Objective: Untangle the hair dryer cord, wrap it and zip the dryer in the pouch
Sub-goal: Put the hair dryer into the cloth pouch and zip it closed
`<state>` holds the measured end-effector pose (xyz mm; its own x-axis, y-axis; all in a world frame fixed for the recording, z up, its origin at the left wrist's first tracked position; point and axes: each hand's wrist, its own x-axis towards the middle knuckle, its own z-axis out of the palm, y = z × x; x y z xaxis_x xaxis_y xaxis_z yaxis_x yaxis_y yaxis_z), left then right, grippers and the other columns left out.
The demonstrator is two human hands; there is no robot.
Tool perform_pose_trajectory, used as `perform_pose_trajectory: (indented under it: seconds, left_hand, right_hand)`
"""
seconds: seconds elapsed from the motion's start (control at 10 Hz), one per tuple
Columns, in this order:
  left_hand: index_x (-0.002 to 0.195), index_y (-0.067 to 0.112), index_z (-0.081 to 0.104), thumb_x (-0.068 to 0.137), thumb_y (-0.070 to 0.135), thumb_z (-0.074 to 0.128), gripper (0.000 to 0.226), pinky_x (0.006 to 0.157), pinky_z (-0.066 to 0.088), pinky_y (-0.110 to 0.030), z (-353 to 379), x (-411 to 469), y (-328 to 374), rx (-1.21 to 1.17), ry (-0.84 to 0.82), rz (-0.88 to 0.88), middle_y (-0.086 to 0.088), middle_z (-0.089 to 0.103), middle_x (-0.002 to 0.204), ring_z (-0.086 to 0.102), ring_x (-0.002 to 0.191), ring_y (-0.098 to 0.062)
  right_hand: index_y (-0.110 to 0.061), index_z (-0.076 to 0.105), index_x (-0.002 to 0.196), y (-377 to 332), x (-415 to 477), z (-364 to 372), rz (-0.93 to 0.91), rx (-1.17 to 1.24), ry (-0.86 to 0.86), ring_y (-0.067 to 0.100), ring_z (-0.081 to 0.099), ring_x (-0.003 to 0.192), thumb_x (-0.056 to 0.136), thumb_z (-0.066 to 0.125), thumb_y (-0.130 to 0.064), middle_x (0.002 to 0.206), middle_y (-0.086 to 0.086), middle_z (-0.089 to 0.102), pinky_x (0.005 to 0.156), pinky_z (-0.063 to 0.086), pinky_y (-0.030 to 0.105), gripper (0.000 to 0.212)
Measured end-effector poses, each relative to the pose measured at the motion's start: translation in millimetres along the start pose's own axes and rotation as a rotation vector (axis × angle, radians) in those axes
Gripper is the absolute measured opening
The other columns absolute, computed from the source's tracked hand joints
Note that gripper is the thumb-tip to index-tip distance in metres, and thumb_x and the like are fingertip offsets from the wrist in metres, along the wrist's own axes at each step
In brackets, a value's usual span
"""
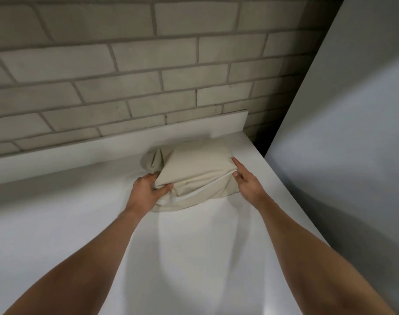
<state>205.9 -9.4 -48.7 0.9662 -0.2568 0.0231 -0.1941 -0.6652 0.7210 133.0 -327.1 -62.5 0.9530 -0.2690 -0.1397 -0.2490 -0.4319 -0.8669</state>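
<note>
The pouch [194, 164] lies on the counter [80, 212] between the hands: left hand [146, 189] grips its corner; right hand [248, 183] touches the zipper [205, 189] end, grasp unclear.

Bare left hand [147, 189] and right hand [248, 186], bare forearms [98, 253].

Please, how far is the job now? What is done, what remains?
Done, apparently: no dryer or cord shows and the pouch bulges, so both are likely inside. In hand: the left hand grips the pouch's left end; the right hand touches the right end of the zip. Left: I cannot tell if the zip is fully closed; finish it if not.
</note>
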Motion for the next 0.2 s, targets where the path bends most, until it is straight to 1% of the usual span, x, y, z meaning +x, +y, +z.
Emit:
perform_pose_trajectory:
  seconds: [0.1,0.2]
  left_hand:
    - [0.117,0.019,0.07,0.09,0.052,0.068,0.044,0.077,0.049,-0.033,6.0,6.2,-9.1,0.134,-0.019,0.012,-0.005,0.071,0.104,0.062,0.095,-0.028]
    - [0.132,0.024,0.061,0.091,0.069,0.052,0.062,0.089,0.051,-0.045,5.6,8.0,-9.2,0.325,-0.027,-0.058,-0.007,0.064,0.124,0.052,0.111,-0.034]
  right_hand:
    - [-0.049,0.025,0.158,-5.0,10.6,1.9,0.01,-0.102,-0.021,0.023,0.039,0.146,0.112,0.032,-0.036,0.161,-0.004,0.039,0.123,0.029,0.036,0.048]
    - [-0.043,0.021,0.161,-14.2,16.5,-3.6,0.044,-0.241,-0.049,0.029,0.041,0.143,0.112,0.032,-0.036,0.154,0.003,0.046,0.121,0.03,0.042,0.051]
